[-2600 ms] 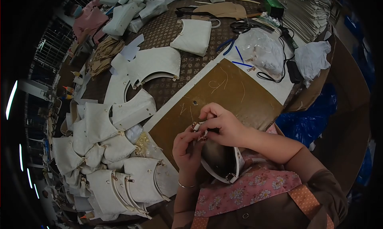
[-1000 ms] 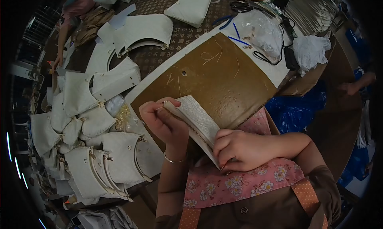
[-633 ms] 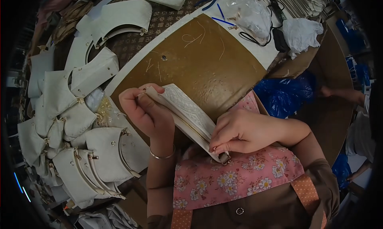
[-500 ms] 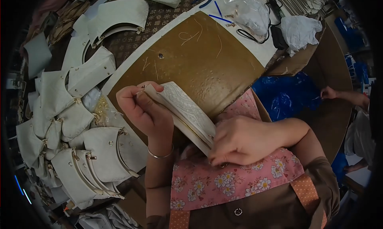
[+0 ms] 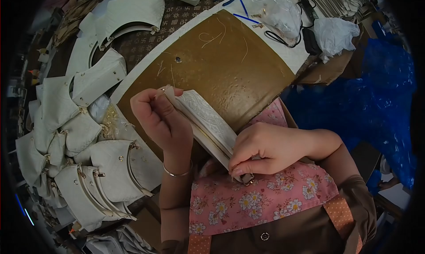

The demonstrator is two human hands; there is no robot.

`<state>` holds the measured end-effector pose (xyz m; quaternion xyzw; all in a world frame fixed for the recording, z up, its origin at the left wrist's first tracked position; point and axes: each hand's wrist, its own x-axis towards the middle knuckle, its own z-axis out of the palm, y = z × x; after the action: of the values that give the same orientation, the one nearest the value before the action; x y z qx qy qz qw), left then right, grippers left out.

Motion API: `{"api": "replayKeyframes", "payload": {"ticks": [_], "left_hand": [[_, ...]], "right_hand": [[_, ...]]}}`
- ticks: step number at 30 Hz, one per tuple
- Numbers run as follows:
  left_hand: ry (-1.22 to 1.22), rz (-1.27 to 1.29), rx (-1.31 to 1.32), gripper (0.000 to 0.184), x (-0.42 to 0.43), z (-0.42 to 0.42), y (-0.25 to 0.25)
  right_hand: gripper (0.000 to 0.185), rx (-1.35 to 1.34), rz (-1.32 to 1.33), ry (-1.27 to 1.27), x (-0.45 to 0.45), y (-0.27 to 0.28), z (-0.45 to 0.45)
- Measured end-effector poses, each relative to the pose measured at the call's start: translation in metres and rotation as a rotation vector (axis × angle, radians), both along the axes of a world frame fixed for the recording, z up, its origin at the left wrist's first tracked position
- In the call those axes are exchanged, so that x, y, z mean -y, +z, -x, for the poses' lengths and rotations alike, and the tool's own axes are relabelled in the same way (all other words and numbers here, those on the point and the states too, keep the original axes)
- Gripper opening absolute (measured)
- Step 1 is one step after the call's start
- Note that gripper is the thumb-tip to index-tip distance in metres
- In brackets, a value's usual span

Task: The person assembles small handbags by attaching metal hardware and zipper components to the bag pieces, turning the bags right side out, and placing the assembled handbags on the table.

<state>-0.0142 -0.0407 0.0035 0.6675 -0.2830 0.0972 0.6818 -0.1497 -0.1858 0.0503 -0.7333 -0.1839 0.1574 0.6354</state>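
A white embossed bag [image 5: 204, 108] with a gold-toothed zipper [image 5: 207, 135] stretches slantwise between my two hands, above the floral apron. My left hand [image 5: 160, 116], a bangle on its wrist, is closed on the upper end of the bag, at the zipper's far end. At the lower end my right hand [image 5: 272, 145] pinches the bag beside the zipper. A small metal fitting [image 5: 247, 178] shows just below its fingers. Whether the right fingers also hold the zipper's pull is hidden.
Several white bags [image 5: 79, 130] are heaped at the left. Beyond my hands lies a brown board [image 5: 208, 54] with loose threads. Plastic bags [image 5: 272, 10], blue strips and a black cable sit at the back. At the right, blue plastic sheeting [image 5: 345, 108] spreads around a cardboard box.
My right hand has turned slightly and its fingertips have shifted, bringing the metal fitting into view. The left hand keeps its hold. Blue sheeting at the right has been raised and spread.
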Motion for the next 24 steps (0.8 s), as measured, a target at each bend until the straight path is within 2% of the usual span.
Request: {"api": "replayKeyframes", "payload": {"ticks": [4,8,10,11,13,17,19,21,24], "left_hand": [[-0.058,0.033,-0.049,0.008,-0.002,0.003,0.004],[-0.14,-0.018,-0.114,0.014,-0.008,-0.003,0.002],[-0.156,-0.016,-0.115,0.016,-0.01,-0.008,0.0],[-0.185,-0.001,-0.133,0.016,-0.011,-0.008,0.0],[-0.21,0.013,-0.139,0.017,-0.01,-0.007,0.002],[-0.205,0.049,-0.236,0.016,-0.011,-0.008,0.004],[-0.197,0.029,-0.263,0.015,-0.015,-0.008,0.003],[-0.275,0.064,-0.367,0.014,-0.021,-0.007,0.001],[-0.291,0.101,-0.358,0.015,-0.024,-0.009,-0.003]], "right_hand": [[0.012,0.084,0.069,0.074,0.006,-0.002,-0.003],[0.012,0.149,0.118,0.026,0.003,-0.002,-0.01],[0.01,0.287,0.321,-0.195,-0.004,-0.003,-0.018],[0.01,0.298,0.318,-0.197,-0.007,-0.007,-0.026],[0.011,0.456,0.442,-0.465,-0.014,-0.017,-0.045],[0.015,0.595,0.427,-0.645,-0.027,-0.016,-0.081],[0.019,0.592,0.318,-0.721,-0.035,-0.016,-0.086],[0.02,0.611,0.268,-0.73,-0.037,-0.014,-0.09],[0.023,0.682,0.136,-0.72,-0.033,-0.02,-0.097]]}}
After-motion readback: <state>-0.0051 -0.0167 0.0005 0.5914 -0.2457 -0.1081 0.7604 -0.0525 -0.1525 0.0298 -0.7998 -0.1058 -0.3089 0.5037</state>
